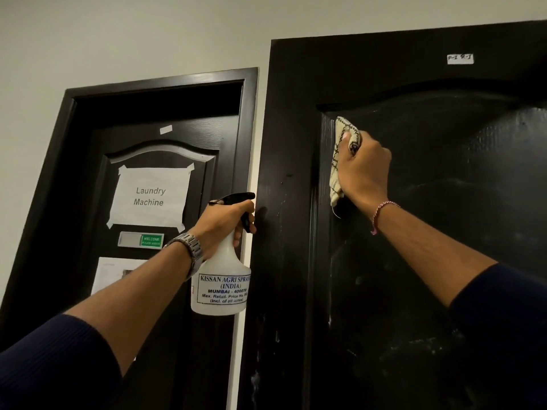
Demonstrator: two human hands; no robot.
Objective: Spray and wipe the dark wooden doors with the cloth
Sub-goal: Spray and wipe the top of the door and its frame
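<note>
Cloth (340, 161): cream with dark stitching, pressed flat against right door (444, 232) under right hand (362, 170), fingers closed over it.
Spray bottle (220, 279): white, black trigger head, gripped at the neck by left hand (222, 226); label reads "KISSAN AGRI SPRAY… (INDIA) MUMBAI".
Left door (165, 137): behind the left fingers; taped paper sign (151, 196) reads "Laundry Machine".
Green plate (151, 241): "WELCOME".
Small tag (459, 58): above the right fingers, writing unreadable.
</note>
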